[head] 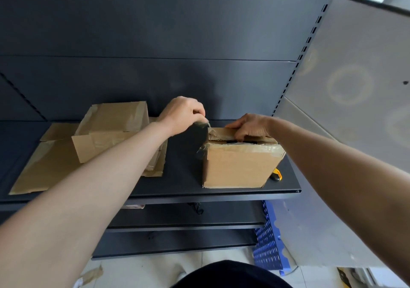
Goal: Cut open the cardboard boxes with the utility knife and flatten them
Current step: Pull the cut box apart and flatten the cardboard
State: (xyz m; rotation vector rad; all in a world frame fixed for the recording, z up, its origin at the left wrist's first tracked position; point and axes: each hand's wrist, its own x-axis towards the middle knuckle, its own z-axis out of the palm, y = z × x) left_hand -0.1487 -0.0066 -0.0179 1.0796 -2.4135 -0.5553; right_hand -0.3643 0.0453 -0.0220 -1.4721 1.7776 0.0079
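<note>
Shelf (pixel 177 183): L fingers (pixel 198 111) pinch tape (pixel 205 125) (box (pixel 235 168)).

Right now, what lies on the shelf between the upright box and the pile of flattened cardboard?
In the head view, only bare dark shelf lies between the upright box and the flattened cardboard; above it, the left hand pinches a tape strip.

Two cardboard boxes (pixel 239 165) (pixel 111 130), one utility knife (pixel 276 174), two hands (pixel 182 115) (pixel 250 127), one crate (pixel 269 243)

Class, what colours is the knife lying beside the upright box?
Yellow and black utility knife, seen in the head view.
</note>
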